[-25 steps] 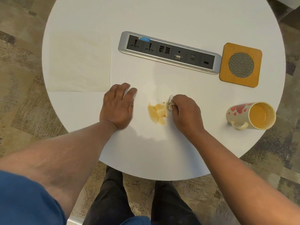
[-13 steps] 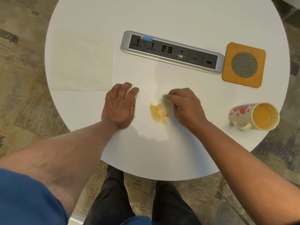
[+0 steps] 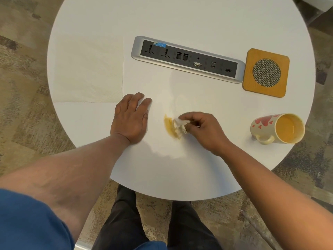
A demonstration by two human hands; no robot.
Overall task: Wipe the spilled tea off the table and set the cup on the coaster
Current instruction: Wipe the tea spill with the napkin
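A yellow tea spill [image 3: 168,127] lies near the middle of the round white table [image 3: 198,20]. My right hand [image 3: 203,131] pinches a crumpled, tea-stained tissue [image 3: 180,125] at the spill's right edge. My left hand [image 3: 131,118] rests flat on the table, left of the spill, fingers straight. A cream cup with red hearts [image 3: 277,128] lies on its side near the right edge, its yellow inside facing right. The square wooden coaster [image 3: 265,73] with a mesh centre sits behind the cup, with nothing on it.
A grey socket strip [image 3: 187,59] is set into the table behind the spill. A white paper napkin [image 3: 86,69] lies flat at the left. The table's near edge curves just above my dark trousers [image 3: 124,219]. Patterned carpet surrounds the table.
My right hand has drawn the tissue back and to the right across the spill, which has shrunk to a thin crescent. My left hand has stayed flat in place.
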